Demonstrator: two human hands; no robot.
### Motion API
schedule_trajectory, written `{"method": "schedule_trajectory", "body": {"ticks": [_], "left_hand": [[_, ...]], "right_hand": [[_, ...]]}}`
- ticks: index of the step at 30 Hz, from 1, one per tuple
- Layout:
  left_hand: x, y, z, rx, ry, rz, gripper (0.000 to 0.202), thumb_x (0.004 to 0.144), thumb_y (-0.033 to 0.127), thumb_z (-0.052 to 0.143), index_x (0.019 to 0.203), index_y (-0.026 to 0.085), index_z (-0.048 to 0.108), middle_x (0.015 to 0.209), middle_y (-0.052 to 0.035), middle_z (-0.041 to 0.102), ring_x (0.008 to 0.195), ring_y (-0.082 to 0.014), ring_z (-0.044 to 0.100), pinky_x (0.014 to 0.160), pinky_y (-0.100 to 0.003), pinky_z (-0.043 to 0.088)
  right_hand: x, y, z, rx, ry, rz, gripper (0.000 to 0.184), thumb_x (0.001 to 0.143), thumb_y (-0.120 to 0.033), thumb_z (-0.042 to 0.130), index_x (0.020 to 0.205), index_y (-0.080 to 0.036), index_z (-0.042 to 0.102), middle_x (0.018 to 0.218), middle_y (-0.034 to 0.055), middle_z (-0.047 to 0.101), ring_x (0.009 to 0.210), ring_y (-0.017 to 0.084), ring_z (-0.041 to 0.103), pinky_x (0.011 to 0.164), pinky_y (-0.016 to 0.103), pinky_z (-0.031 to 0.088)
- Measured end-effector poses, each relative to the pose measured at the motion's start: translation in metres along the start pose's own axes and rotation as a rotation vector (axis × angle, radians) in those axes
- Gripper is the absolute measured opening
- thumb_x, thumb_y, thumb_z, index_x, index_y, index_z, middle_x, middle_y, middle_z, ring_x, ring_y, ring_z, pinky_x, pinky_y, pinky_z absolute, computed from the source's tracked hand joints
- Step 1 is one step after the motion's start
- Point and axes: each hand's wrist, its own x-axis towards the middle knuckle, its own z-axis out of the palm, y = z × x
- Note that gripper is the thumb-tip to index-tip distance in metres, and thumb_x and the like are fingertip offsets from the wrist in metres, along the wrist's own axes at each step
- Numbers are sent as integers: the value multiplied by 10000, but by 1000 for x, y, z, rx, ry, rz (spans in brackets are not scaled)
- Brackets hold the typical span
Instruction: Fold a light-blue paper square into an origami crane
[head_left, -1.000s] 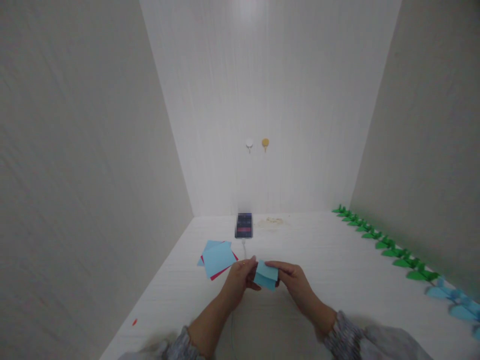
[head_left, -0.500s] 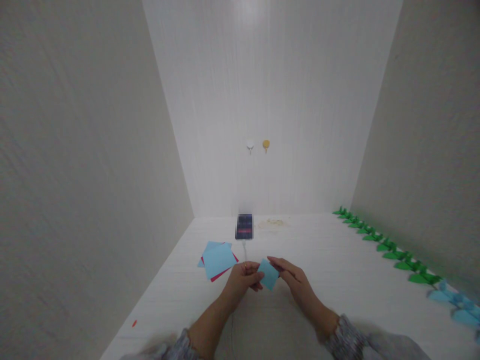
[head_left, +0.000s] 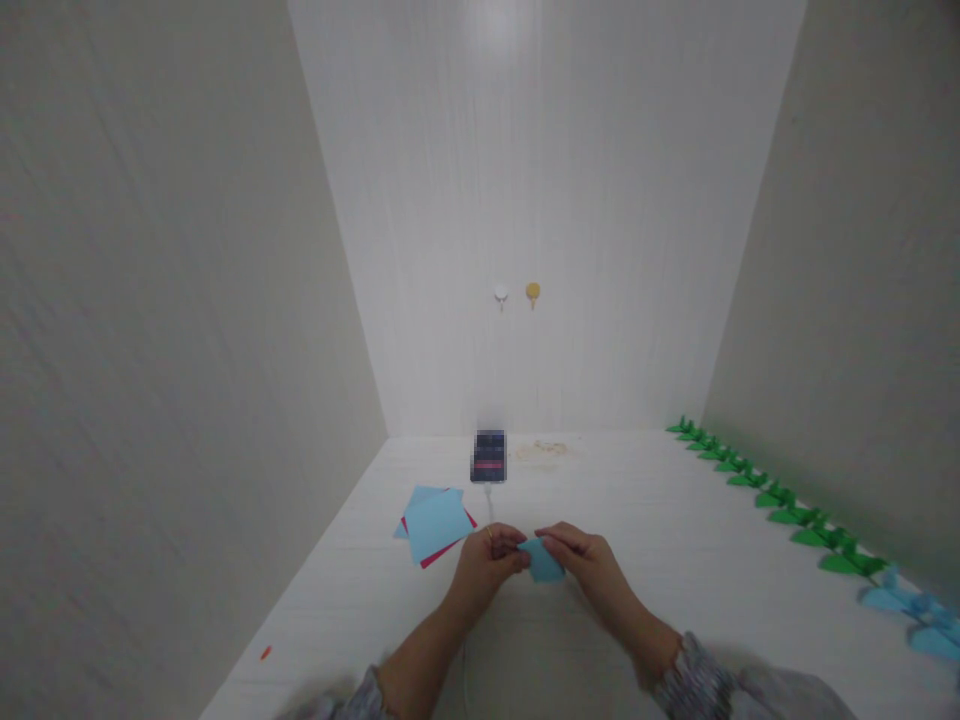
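Observation:
Both of my hands meet over the white table (head_left: 645, 520) and pinch a small folded light blue paper (head_left: 543, 561). My left hand (head_left: 489, 565) grips its left edge, with a ring on one finger. My right hand (head_left: 589, 562) holds the right edge, fingers pressed together on top. The paper is low, close to the table surface. A loose stack of light blue and red paper squares (head_left: 435, 523) lies just left of my left hand.
A dark phone (head_left: 489, 456) with a white cable stands at the back of the table. Along the right wall runs a row of folded green paper shapes (head_left: 772, 495), then light blue ones (head_left: 911, 615). Two small hooks (head_left: 517, 294) sit on the back wall. A red scrap (head_left: 265, 653) lies front left.
The blue paper went from a larger open flap to a smaller folded shape, and both hands lowered it slightly and closed in over it.

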Motion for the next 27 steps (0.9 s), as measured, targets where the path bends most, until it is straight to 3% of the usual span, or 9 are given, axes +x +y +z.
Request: {"method": "schedule_trajectory", "body": {"ticks": [8,14,27], "left_hand": [[-3,6,4,12,30,15,230,507,204,663,696,127,556,537,11,563,485,-82,494,490,-196,370],[-2,3,3,39,14,12,215,555,245,628,714,123,548,568,-28,601,523,-116,532,501,-219,390],[-4,7,4,71,55,44,225,549,229,632,737,148,539,598,0,590,544,-103,516,520,-208,371]], "right_hand": [[0,0,-1,-46,49,-24,277,730,-388,450,753,-180,630,713,29,603,674,145,542,592,225,420],[0,-2,-1,-62,75,-25,276,734,-382,452,700,-171,627,682,26,591,656,138,536,589,220,416],[-2,-4,-1,-12,10,-90,277,753,-370,436,898,-213,611,843,47,602,800,171,541,713,282,433]]}}
